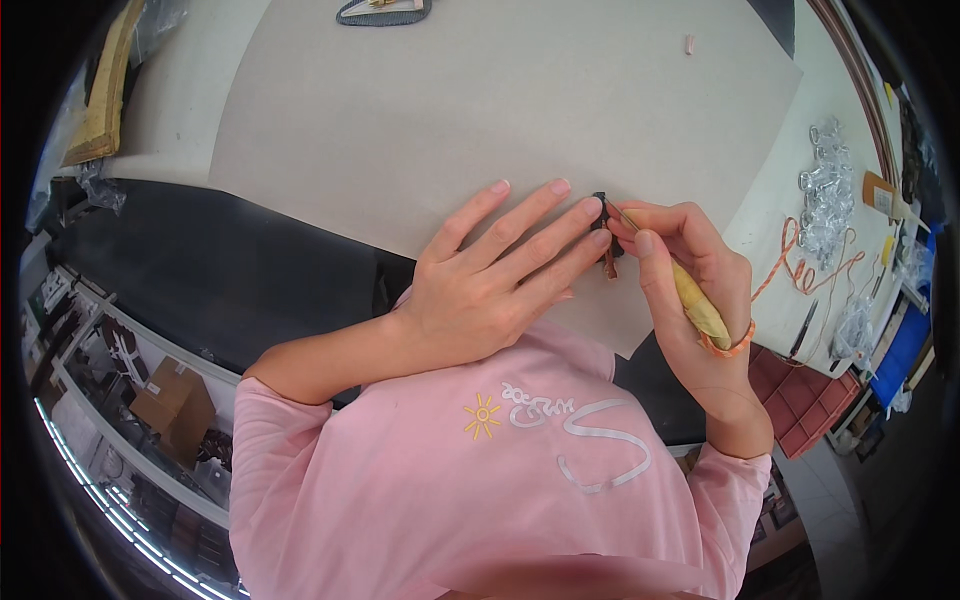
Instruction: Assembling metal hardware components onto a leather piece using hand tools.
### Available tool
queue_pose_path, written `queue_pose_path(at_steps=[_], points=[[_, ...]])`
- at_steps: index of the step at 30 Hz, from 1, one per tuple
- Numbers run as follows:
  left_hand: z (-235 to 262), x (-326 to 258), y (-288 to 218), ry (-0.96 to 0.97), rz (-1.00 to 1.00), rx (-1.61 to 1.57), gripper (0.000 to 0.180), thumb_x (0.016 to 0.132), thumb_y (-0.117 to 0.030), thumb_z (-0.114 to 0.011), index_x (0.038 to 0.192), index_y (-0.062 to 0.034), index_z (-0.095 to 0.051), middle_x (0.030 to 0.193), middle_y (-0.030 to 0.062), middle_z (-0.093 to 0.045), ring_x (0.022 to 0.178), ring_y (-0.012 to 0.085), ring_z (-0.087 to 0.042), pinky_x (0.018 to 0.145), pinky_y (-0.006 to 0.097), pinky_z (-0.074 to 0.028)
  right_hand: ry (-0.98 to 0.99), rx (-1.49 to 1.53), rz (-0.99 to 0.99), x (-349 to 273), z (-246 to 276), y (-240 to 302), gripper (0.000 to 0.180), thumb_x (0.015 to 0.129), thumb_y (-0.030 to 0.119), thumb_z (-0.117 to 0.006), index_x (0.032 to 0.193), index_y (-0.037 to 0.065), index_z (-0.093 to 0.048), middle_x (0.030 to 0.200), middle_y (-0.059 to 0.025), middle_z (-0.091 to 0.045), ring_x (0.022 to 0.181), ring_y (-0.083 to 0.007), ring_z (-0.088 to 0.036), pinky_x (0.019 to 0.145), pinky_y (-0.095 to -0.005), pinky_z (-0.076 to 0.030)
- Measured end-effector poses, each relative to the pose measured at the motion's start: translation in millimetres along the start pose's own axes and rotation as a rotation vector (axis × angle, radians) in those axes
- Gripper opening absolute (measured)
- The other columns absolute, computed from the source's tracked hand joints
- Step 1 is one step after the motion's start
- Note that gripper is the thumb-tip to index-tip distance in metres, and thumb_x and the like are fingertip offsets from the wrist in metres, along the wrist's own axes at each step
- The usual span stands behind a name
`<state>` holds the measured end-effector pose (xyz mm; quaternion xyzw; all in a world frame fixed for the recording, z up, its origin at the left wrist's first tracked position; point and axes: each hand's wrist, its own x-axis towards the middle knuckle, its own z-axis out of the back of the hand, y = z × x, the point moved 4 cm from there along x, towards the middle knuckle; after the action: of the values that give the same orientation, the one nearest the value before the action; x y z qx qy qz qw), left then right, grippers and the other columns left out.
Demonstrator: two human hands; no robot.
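Note:
My right hand (700, 260) grips an awl (700, 308) by its fat, yellow-wrapped handle. Its thin metal shaft points up and left at a small black piece (600, 198). A short brown strip (611, 264) hangs from that piece toward me. Flat on the pale board (480, 110), my left hand (490, 270) has its fingers spread. Its index and middle fingertips reach the left side of the black piece, and part of that piece is hidden under them. An orange cord loop (728, 342) circles the butt of the awl.
At the right, clear plastic pieces (827, 190) lie by a tangled orange cord (790, 250) and a dark slim tool (803, 330). A grey-edged pouch (384, 16) sits at the far edge. A small pink bit (689, 44) rests far right. Below left is a cardboard box (172, 408).

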<state>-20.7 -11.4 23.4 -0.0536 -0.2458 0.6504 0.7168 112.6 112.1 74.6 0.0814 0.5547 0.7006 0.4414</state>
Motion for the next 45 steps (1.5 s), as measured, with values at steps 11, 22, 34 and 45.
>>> queue_pose_path(at_steps=[11, 22, 34, 45], points=[[8.2, 6.6, 4.8, 0.016, 0.084, -0.191, 0.041, 0.096, -0.028, -0.064, 0.134, -0.0184, -0.072, 0.141, 0.002, -0.066, 0.131, 0.0225, -0.06, 0.114, 0.042, -0.034, 0.122, 0.141, -0.089, 1.4, 3.2, -7.3, 0.019, 0.108, 0.005, -0.053, 0.118, -0.009, -0.062, 0.125, -0.0184, -0.07, 0.117, -0.0209, -0.069, 0.105, -0.034, -0.054], [26.0, 39.5, -1.5, 0.043, 0.296, -0.164, 0.069, 0.076, -0.028, -0.087, 0.138, -0.0107, -0.062, 0.125, 0.0064, -0.06, 0.108, 0.0266, -0.056, 0.089, 0.039, -0.042, 0.023, 0.346, 0.196, -17.7, -1.4, -37.7, 0.023, 0.107, 0.003, -0.052, 0.127, -0.007, -0.058, 0.132, -0.0208, -0.067, 0.119, -0.0229, -0.068, 0.105, -0.0348, -0.054], [12.7, 64.0, -23.6, 0.15, 0.342, -0.344, 0.049, 0.085, -0.008, -0.077, 0.131, -0.0067, -0.062, 0.093, 0.0063, -0.063, 0.081, 0.0223, -0.064, 0.076, 0.036, -0.05, -0.12, 0.474, 0.272, -35.4, 27.6, -51.1, 0.032, 0.11, 0.013, -0.046, 0.134, -0.006, -0.055, 0.121, -0.0226, -0.071, 0.107, -0.0251, -0.073, 0.098, -0.0382, -0.057], [4.1, 51.6, -16.6, 0.228, 0.64, -1.297, 0.025, 0.105, -0.008, -0.062, 0.128, 0.0012, -0.066, 0.112, 0.0042, -0.07, 0.1, 0.0085, -0.067, 0.087, 0.027, -0.055, -0.074, 0.31, 0.537, -32.0, 14.3, -33.6, 0.025, 0.104, 0.001, -0.054, 0.127, -0.005, -0.062, 0.131, -0.0174, -0.064, 0.113, -0.0219, -0.068, 0.1, -0.0335, -0.054]])
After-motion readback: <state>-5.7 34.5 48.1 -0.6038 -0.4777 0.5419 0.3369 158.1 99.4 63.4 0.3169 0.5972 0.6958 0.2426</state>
